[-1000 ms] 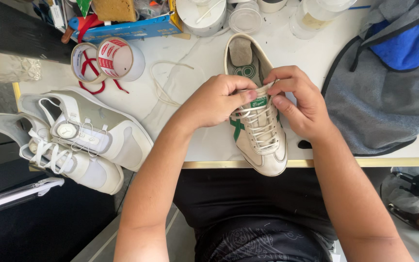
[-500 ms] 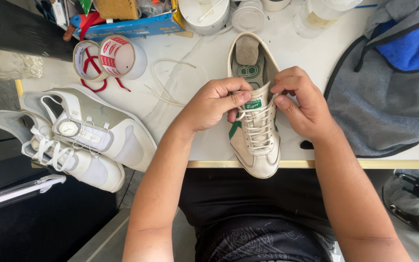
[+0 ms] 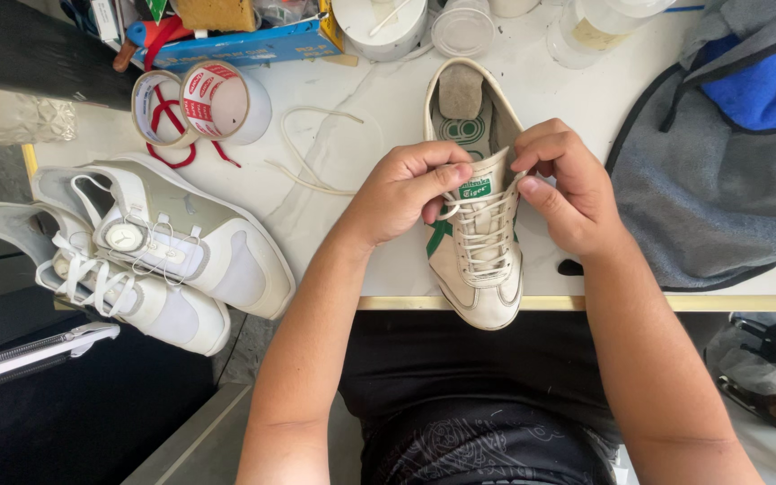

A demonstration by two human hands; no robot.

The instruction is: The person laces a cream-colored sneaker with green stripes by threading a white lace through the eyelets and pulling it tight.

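Head view: left hand point(image 3: 403, 190) and right hand point(image 3: 568, 187) are pinching lace ends atop the cream sneaker point(image 3: 476, 235), threading upper eyelets; pulling snug seems next.

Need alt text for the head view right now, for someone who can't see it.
Both hands pinch the laces at the tongue of a cream shoe with green stripes, left hand and right hand either side. It lies on a white table; two white sneakers, tape rolls and a grey bag surround it.

light: bright, even daylight | shadows: soft, faint on white desk point(image 3: 334, 135) | focus: sharp centre | edges: mild wide-angle bend, dim lower left
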